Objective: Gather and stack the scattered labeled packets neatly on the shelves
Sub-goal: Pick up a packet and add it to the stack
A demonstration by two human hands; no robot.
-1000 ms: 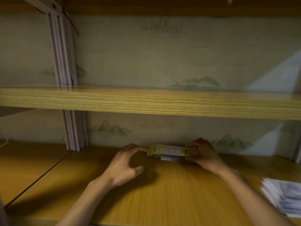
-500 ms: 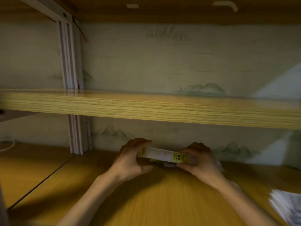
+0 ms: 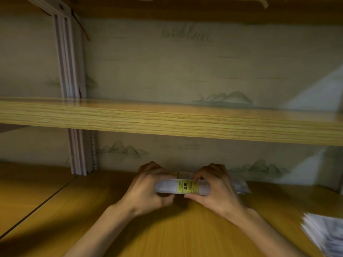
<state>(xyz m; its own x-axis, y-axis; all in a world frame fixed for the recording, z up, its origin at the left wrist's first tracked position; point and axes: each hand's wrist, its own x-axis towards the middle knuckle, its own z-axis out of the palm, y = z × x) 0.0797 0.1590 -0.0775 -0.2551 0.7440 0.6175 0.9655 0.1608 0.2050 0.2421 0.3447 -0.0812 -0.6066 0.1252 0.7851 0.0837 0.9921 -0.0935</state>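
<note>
Fingers of your left hand [image 3: 146,190] and right hand [image 3: 215,190] curled round the white, yellow-banded paper packet bundle [image 3: 182,187], squaring its ends just above the lower wooden shelf [image 3: 176,230].

Both ends of the white packet bundle with the yellow label [image 3: 182,186] are disappearing under the curled fingers of the left hand [image 3: 146,190] and right hand [image 3: 215,190]. The label's print is reading too small to make out. Just beyond the right hand, pale packets [image 3: 240,187] are blurring together. Nearer and right of it, a grey-white paper stack [image 3: 326,232] is running off the frame's edge.
</note>
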